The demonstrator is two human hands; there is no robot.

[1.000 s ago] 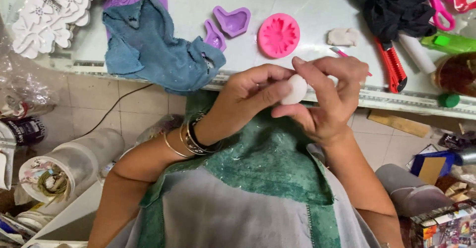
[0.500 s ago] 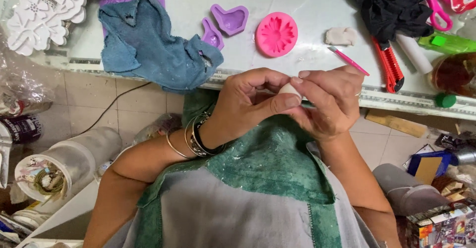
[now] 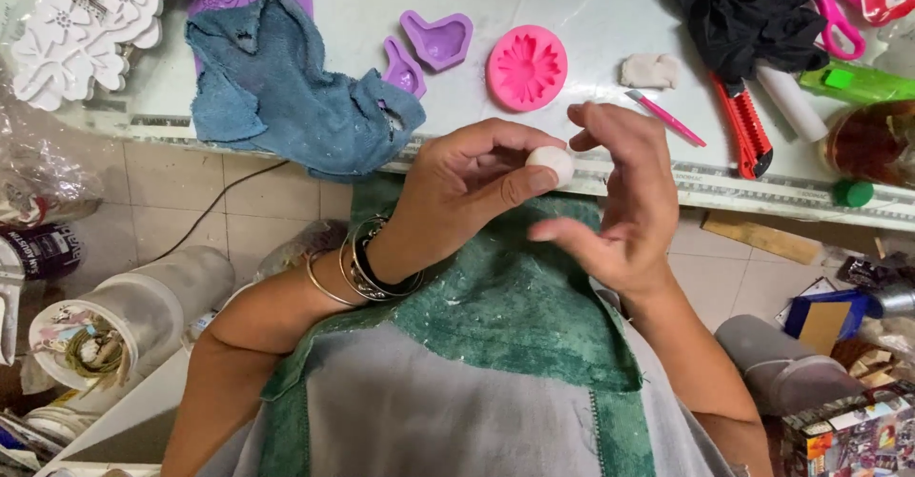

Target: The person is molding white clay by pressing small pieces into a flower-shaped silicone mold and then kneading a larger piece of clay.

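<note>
Two hands work one small white clay ball (image 3: 551,164), below the pink round flower mould (image 3: 527,67). The left hand (image 3: 457,196) pinches it at the fingertips; the right hand (image 3: 620,201) is spread open, apart from it. Shaping seems underway; next it likely needs steady, even rolling pressure.

The left hand (image 3: 457,186) is held curled, thumb and fingertips pinched together, with bangles worn at the wrist. The right hand (image 3: 620,201) is held open just beside it, fingers spread and relaxed.

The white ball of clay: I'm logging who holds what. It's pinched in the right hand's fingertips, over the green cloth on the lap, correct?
Not quite: the head view shows the left hand pinching the white ball of clay, over the green cloth. The right hand is open beside it.
</note>
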